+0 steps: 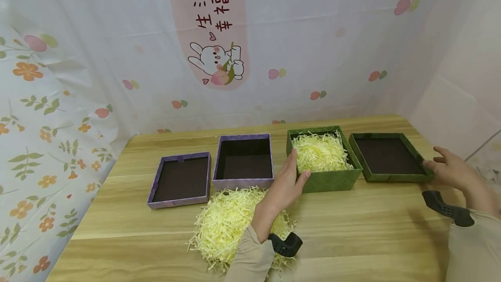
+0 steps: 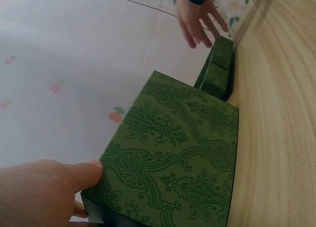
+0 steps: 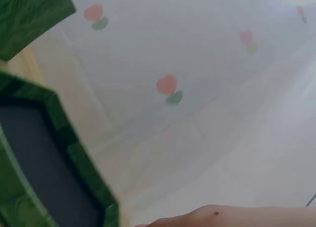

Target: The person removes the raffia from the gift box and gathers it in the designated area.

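My left hand (image 1: 282,186) rests at the front left corner of an uncovered green patterned box (image 1: 330,182). Its thumb touches the front wall and its fingers lie along the left wall. Pale yellow shredded paper (image 1: 321,152) fills this box. In the left wrist view, the left thumb (image 2: 86,175) meets the box's edge. A shallow green lid (image 1: 399,178) lies inside up, right of the box. Beside the lid's right edge is my right hand (image 1: 454,169), fingers loosely spread; whether it touches the lid, I cannot tell. The right wrist view shows the lid (image 3: 74,143) at lower left.
A loose heap of yellow shredded paper (image 1: 221,225) lies under my left forearm. Behind it stands a purple box (image 1: 242,183) with a dark, bare inside. Its shallow purple lid (image 1: 180,204) lies to the left. A printed curtain (image 1: 332,55) hangs behind the wooden table (image 1: 352,234).
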`<state>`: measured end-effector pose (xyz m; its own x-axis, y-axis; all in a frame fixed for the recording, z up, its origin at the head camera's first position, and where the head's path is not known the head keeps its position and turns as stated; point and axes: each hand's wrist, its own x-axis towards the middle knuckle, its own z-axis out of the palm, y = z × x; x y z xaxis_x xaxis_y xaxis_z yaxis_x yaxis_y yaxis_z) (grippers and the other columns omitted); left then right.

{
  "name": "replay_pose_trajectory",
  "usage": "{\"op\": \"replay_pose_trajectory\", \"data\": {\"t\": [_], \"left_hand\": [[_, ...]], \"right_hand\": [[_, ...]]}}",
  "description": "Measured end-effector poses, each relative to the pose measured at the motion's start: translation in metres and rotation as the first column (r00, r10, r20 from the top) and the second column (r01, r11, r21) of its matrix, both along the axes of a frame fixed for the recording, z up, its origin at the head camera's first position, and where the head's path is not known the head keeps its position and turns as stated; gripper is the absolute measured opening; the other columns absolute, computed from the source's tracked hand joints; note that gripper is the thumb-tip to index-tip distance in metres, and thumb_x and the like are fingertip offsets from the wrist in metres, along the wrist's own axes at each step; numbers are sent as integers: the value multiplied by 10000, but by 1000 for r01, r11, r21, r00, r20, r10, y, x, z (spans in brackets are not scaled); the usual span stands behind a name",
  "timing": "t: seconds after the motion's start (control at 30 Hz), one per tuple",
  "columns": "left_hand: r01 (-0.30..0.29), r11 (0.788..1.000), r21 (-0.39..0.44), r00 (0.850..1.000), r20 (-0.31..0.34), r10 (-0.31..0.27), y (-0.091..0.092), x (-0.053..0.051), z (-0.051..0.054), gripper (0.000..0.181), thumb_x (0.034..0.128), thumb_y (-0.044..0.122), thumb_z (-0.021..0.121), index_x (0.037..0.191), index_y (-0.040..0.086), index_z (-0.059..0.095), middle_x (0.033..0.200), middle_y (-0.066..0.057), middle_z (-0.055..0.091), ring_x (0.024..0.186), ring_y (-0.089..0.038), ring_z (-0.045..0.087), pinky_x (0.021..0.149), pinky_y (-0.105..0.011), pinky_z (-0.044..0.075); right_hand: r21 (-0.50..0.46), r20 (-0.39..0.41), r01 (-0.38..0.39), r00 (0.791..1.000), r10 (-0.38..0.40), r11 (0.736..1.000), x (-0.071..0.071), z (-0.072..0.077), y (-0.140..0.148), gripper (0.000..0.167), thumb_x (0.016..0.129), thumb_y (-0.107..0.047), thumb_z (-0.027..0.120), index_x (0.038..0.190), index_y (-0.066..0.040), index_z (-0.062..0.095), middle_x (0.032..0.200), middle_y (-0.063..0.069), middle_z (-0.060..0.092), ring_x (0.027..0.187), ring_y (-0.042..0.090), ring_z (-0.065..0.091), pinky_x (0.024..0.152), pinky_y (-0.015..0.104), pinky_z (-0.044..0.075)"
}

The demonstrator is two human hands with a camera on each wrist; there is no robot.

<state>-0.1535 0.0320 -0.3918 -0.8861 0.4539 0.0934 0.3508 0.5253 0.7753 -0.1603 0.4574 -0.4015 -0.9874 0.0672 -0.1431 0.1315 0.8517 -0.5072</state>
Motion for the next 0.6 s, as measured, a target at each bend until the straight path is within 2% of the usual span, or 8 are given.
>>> {"op": "replay_pose_trajectory", "data": {"t": [0.07, 0.13, 0.3, 0.37, 0.43, 0.53, 0.6], "left_hand": [[-2, 1000, -1, 1000, -7, 2, 0, 0, 0, 678, 1005, 318, 406, 1491, 30, 31, 1539, -124, 50, 1388, -184, 105, 1093, -349, 206], [-5, 1000, 1, 1000, -7, 5, -1, 0, 0, 678, 1005, 313, 409, 1491, 27, 32, 1538, -131, 54, 1388, -185, 103, 1094, -350, 202], [-13, 1000, -3, 1000, -7, 13, -2, -1, -1, 678, 1005, 316, 408, 1491, 30, 31, 1539, -119, 47, 1391, -193, 101, 1098, -344, 189], [-11, 1000, -8, 1000, -8, 11, -1, -1, -1, 683, 1004, 323, 408, 1491, 33, 29, 1540, -108, 42, 1392, -199, 102, 1099, -338, 183], [-9, 1000, -11, 1000, -7, 9, -1, -1, 0, 686, 1003, 320, 413, 1491, 31, 28, 1540, -105, 41, 1393, -206, 103, 1100, -333, 176], [-11, 1000, -9, 1000, 2, 11, 0, -1, 0, 686, 1001, 310, 422, 1490, 27, 34, 1539, -105, 47, 1392, -201, 106, 1100, -330, 178], [-21, 1000, -12, 1000, 1, 21, 1, -1, 1, 684, 1002, 301, 427, 1490, 26, 35, 1535, -126, 75, 1388, -207, 130, 1094, -336, 201]], "right_hand": [[0, -16, -14, 1000, 14, 1000, 1, 10, -4, 761, 1008, -350, 345, 1389, 152, -82, 1267, 517, 150, 1039, 659, 321, 787, 720, 287], [72, -85, 22, 996, -16, 997, -1, 13, -9, 738, 1005, -387, 322, 1436, 98, -31, 1325, 468, 188, 1057, 616, 358, 785, 664, 359], [106, -234, 42, 972, -16, 993, 1, 39, -37, 690, 1003, -397, 336, 1475, 30, 70, 1356, 393, 279, 1095, 578, 360, 777, 641, 374], [64, -271, -7, 962, 24, 998, 6, 56, -54, 657, 1008, -326, 381, 1455, 70, 108, 1324, 413, 295, 1079, 612, 341, 774, 687, 315], [53, -305, -34, 951, 49, 998, 8, 65, -72, 622, 1008, -302, 395, 1459, 53, 152, 1314, 394, 340, 1084, 599, 357, 772, 679, 318], [-14, -312, -128, 943, 117, 992, 5, 73, -98, 603, 1005, -303, 413, 1471, 6, 188, 1351, 342, 358, 1133, 561, 359, 796, 655, 318], [-62, -293, -210, 939, 183, 976, -3, 74, -116, 602, 1005, -299, 416, 1481, -16, 180, 1385, 320, 330, 1173, 538, 345, 814, 643, 325]]}}
